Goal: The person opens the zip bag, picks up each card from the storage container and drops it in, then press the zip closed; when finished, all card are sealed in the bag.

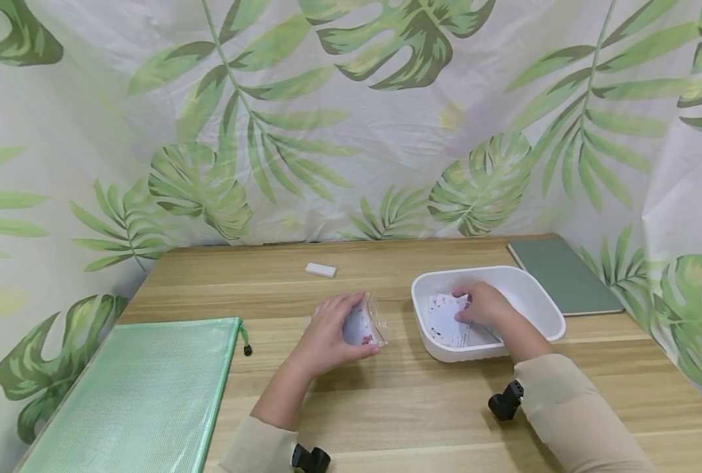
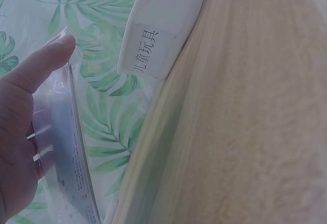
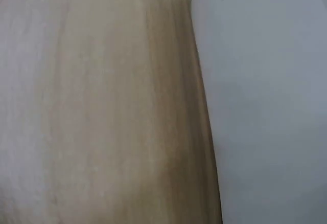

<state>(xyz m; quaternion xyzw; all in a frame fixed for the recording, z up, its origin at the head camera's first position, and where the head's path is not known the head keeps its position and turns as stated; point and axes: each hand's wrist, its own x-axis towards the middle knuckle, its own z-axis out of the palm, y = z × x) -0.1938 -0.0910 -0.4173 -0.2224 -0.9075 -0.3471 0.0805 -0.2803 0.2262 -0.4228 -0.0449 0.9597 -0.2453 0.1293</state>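
My left hand [image 1: 327, 335] grips a clear plastic bag [image 1: 379, 322] of speckled cards [image 1: 358, 327] over the middle of the table, thumb at the near edge and fingers at the far edge. In the left wrist view the bag [image 2: 64, 147] stands on edge against the palm. Inside a white plastic basin [image 1: 421, 328] at the right, my right hand [image 1: 485, 307] pinches the edge of white cards with small printed marks [image 1: 445, 322]. From the right wrist, only the basin's pale side [image 3: 265, 106] and wood show; that hand is out of view there.
A green mesh zip pouch [image 1: 138, 387] lies at the left, its black-tipped pull [image 1: 247, 348] towards the middle. Behind the left hand is a small white block [image 1: 321, 270]. A green notebook [image 1: 566, 276] lies behind and right of the basin. Leaf-print sheeting [image 1: 351, 131] surrounds the wooden table.
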